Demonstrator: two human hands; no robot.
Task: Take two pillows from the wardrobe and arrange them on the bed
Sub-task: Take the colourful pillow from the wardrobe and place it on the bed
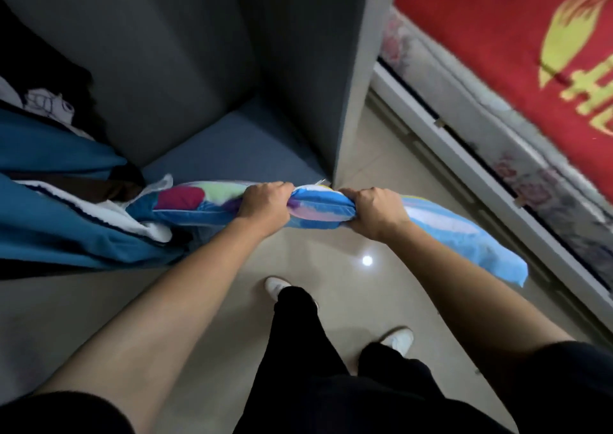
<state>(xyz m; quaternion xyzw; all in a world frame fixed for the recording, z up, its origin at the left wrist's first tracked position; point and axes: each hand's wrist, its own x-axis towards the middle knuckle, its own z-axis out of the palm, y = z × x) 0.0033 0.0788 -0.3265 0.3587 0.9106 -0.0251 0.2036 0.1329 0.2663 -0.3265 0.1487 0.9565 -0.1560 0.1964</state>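
Both hands, left (265,206) and right (374,213), are clenching one pillow (321,206) at the wardrobe (232,155) mouth; nothing is lying on the bed (497,35) yet, second pillow unseen.

The fingertips of the left hand (265,206) and the right hand (376,213) curl under the pillow (323,206), out of sight. Left of the grip, the pillow's end disappears among teal clothes (66,234) cut by the picture's edge. Right of the grip, the bed (497,118) is blurred and cropped, and the yellow pattern on its red cover (517,29) is unreadable.
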